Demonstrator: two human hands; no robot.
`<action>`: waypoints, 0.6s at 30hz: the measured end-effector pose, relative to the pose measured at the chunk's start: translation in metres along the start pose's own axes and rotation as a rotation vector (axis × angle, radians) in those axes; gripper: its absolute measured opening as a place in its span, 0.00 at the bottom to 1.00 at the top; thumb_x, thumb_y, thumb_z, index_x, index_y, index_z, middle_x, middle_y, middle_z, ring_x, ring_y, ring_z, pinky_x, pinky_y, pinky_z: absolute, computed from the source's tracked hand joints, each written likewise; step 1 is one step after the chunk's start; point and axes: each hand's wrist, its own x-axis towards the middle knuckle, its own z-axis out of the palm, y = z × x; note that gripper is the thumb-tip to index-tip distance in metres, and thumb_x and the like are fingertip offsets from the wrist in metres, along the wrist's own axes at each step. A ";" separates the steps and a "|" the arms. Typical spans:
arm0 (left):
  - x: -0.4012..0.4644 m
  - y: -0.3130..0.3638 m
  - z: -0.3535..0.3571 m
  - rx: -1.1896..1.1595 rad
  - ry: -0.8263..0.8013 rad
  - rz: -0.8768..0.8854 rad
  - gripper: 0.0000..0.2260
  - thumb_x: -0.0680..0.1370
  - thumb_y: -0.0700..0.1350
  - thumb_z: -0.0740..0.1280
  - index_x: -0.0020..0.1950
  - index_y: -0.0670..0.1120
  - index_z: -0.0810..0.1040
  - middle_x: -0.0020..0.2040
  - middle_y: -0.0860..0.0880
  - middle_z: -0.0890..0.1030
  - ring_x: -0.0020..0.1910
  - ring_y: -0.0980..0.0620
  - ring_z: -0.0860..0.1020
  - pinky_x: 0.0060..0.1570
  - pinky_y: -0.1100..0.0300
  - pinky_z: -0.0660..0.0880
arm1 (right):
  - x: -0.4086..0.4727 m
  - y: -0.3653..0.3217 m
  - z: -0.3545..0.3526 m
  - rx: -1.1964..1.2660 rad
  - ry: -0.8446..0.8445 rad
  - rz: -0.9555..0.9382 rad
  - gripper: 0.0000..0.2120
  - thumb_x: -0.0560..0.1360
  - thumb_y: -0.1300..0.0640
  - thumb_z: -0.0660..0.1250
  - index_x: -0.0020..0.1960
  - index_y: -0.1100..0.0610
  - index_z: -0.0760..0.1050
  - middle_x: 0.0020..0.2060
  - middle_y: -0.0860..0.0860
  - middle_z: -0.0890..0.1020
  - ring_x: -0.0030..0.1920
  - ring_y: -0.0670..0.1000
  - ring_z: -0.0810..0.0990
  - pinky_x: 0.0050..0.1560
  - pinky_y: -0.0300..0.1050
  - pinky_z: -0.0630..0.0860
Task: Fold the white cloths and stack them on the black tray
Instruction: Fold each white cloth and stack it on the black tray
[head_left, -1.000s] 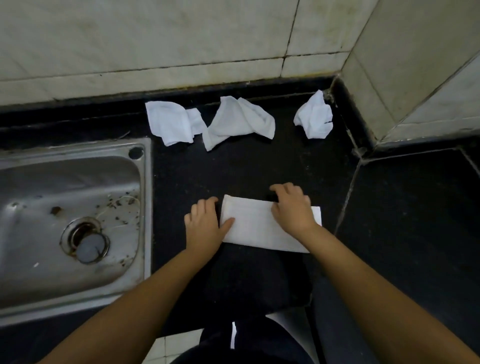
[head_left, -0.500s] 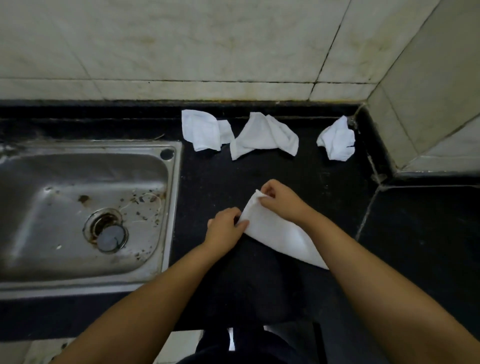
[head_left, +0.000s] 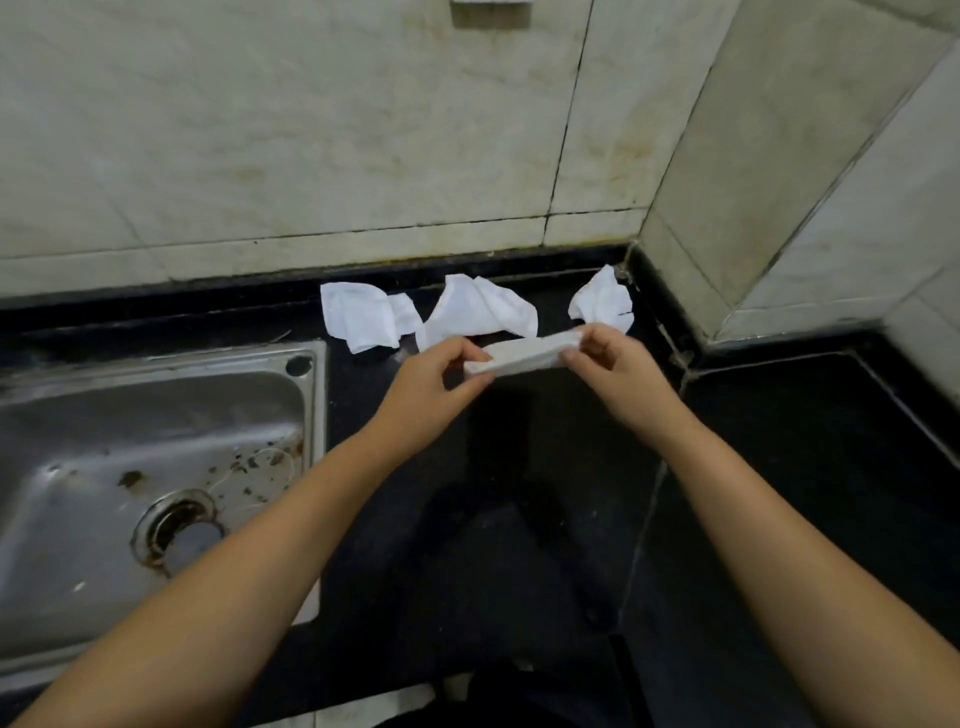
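Above the black stone bench (head_left: 779, 467), lifted clear of its surface, a folded white cloth strip (head_left: 522, 354) hangs between the person's two hands. Its long axis runs left to right, the right end slightly higher and farther from the camera. The left hand (head_left: 434, 382) has its grip closed on the near-left end, thumb and fingers pinching the edge; the right hand (head_left: 610, 353) pinches the far-right end the same way. Each hand sits at one end of the strip, so neither is nearer its middle, and the next fold would probably mean bringing one end over to meet the other along that axis.

Behind the held strip, along the tiled wall, three crumpled white cloths lie unfolded: a flatter one at the left (head_left: 363, 317), a bunched one in the middle (head_left: 480, 312) that the strip partly overlaps in this view, and a small one in the corner (head_left: 602, 299). The stainless steel sink (head_left: 104, 415) on the left holds only specks of debris and its drain. No black tray can be made out in this view, so where the stack will go cannot be told.
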 end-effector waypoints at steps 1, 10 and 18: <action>-0.012 -0.012 0.005 0.007 -0.051 -0.028 0.04 0.75 0.40 0.69 0.47 0.47 0.78 0.45 0.61 0.79 0.46 0.65 0.77 0.50 0.71 0.72 | -0.012 0.013 0.006 -0.007 -0.039 0.033 0.06 0.77 0.63 0.64 0.46 0.53 0.76 0.40 0.49 0.80 0.40 0.39 0.76 0.45 0.30 0.72; -0.070 -0.077 0.039 0.100 -0.510 -0.373 0.03 0.74 0.44 0.69 0.43 0.52 0.77 0.44 0.44 0.82 0.42 0.52 0.79 0.48 0.55 0.77 | -0.083 0.073 0.043 -0.021 -0.355 0.425 0.05 0.77 0.57 0.65 0.49 0.57 0.78 0.46 0.55 0.83 0.47 0.49 0.81 0.51 0.43 0.76; 0.007 -0.079 0.058 0.131 -0.256 -0.402 0.03 0.75 0.41 0.67 0.43 0.48 0.76 0.36 0.54 0.74 0.37 0.56 0.72 0.36 0.68 0.67 | -0.016 0.095 0.049 -0.093 -0.102 0.545 0.07 0.77 0.58 0.62 0.48 0.62 0.76 0.37 0.52 0.76 0.40 0.50 0.74 0.41 0.43 0.71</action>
